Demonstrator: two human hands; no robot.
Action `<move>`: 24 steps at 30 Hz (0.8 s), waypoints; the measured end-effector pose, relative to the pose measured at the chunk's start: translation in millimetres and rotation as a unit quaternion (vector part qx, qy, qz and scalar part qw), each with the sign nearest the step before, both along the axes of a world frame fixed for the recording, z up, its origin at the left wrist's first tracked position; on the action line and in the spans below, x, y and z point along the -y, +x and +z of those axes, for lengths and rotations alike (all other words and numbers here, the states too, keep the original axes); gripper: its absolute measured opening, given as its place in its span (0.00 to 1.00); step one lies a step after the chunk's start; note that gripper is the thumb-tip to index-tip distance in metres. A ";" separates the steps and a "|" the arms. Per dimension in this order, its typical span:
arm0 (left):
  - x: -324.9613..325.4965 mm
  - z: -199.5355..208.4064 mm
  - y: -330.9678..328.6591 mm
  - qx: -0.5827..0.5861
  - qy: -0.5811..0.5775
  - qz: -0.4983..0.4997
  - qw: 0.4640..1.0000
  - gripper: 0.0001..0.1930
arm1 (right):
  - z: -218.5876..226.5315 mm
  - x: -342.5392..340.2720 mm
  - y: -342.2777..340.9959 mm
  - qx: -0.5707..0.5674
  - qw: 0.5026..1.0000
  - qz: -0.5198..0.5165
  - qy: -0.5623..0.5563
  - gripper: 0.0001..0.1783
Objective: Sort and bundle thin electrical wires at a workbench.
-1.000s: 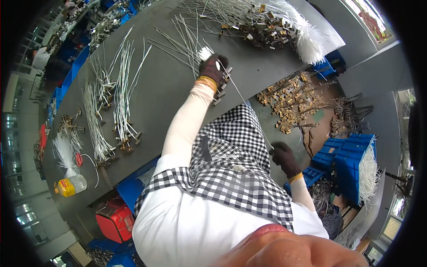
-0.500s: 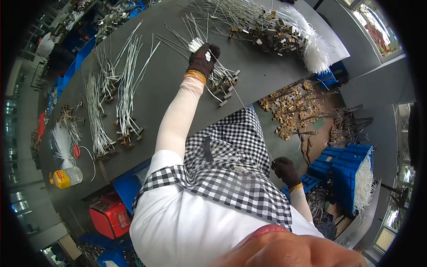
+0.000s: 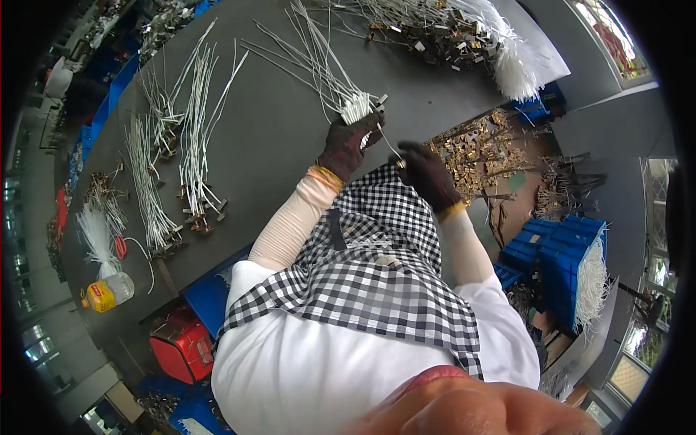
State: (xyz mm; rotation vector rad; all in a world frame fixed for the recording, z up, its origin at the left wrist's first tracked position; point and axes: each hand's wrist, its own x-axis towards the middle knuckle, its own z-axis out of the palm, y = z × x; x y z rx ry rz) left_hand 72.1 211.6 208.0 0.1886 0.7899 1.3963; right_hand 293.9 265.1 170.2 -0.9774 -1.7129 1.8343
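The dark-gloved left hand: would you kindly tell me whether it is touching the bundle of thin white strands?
Touching: the head view shows the left hand closed around the bundle.

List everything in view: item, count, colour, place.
Table: one, dark grey, centre to left
White tube bundle: one, white, in the left hand
Wire bundles: several, pale, table's left side
Wire heap: one, pale with metal ends, table's upper right
Strand tufts: two, white, upper right and far left
Bottle: one, clear and yellow, table's left end
Box: one, red, lower left
Small metal parts: many, brass-coloured, right of table
Crates: several, blue, mostly right and lower left
Windows: at least two, bright, right edge
Apron: one, black-and-white check, on the person
Left hand, right hand: two, dark gloves, centre
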 end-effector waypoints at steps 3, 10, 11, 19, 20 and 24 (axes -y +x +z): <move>5.6 -22.1 21.0 -0.192 0.071 0.119 0.972 0.09 | 33.0 -8.2 -48.9 -0.034 0.999 0.000 -0.011 0.19; 1.6 -24.1 -22.9 -0.383 0.092 0.138 0.909 0.11 | 34.5 -15.5 -94.6 -0.051 0.988 -0.055 -0.134 0.21; -3.7 -9.3 -32.2 -0.322 0.032 0.154 0.934 0.11 | 30.9 -16.0 -95.7 -0.067 0.986 -0.059 -0.143 0.21; -19.4 -41.7 -101.6 -0.246 -0.137 0.195 0.939 0.11 | -5.5 -70.5 -120.9 0.152 0.930 -0.007 0.335 0.17; -16.7 -45.8 -104.7 -0.250 -0.149 0.176 0.940 0.11 | -0.1 -94.3 -130.4 0.176 0.909 -0.024 0.377 0.16; -16.5 -47.6 -112.0 -0.278 -0.144 0.152 0.938 0.10 | -14.0 -208.2 -187.8 0.247 0.845 -0.056 0.472 0.16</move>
